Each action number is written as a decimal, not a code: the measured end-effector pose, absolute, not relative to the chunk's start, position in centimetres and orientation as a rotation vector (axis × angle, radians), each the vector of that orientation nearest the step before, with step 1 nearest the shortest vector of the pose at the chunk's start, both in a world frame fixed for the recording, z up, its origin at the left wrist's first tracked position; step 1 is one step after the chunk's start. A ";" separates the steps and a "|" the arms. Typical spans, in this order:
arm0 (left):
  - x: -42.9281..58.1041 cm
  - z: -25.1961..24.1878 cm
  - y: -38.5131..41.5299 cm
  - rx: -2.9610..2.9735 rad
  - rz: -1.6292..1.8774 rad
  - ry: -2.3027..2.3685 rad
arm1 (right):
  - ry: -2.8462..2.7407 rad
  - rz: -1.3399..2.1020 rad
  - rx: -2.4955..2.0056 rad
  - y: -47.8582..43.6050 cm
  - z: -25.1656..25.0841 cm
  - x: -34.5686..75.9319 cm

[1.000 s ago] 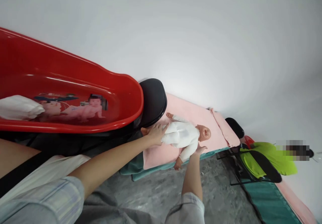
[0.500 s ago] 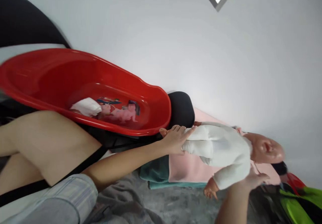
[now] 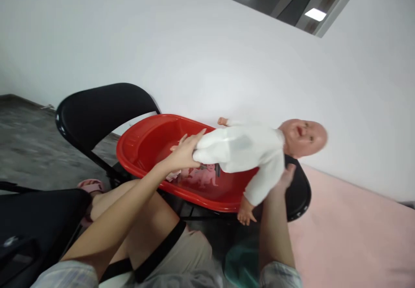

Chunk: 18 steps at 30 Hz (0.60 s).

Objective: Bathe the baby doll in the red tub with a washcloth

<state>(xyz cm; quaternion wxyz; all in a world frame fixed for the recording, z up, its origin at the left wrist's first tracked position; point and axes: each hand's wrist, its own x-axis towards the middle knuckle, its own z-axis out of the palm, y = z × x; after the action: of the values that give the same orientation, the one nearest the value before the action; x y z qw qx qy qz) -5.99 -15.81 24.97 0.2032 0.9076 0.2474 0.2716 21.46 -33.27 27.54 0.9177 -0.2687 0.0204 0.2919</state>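
1. A person holds a baby doll [image 3: 246, 147] in a white sleepsuit level in the air, head to the right and legs to the left, just above the right-hand end of a red plastic tub [image 3: 145, 143].

2. The left hand [image 3: 185, 152] closes around the doll's legs at the left, fingers wrapped over the white cloth and thumb beneath; the doll's body runs off to the right of this hand.

3. The right hand [image 3: 285, 176] reaches up from below on the near side, under the doll's shoulders and neck. Most of the hand is hidden behind the doll, so whether its fingers are spread or curled cannot be told.

4. The doll's near arm hangs down past the tub's near rim, its small hand just left of the person's right forearm; the far arm points toward the white wall [image 3: 162, 42].

5. The tub rests across black folding chairs [image 3: 97, 111], a cartoon baby picture printed on its floor.

6. A pink mat [image 3: 350, 236] covers the floor at the right. The person's bare knees sit near the tub's near side.
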 end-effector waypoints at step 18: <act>-6.8 9.3 2.5 2.592 0.017 1.218 | 0.200 0.709 -0.536 -15.4 2.3 16.1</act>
<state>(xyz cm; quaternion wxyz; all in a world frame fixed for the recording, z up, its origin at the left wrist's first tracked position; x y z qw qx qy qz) -6.83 2.48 9.32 0.1385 0.8963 0.4212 0.0059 16.08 -15.38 2.34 0.8979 -0.2590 0.0967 0.3424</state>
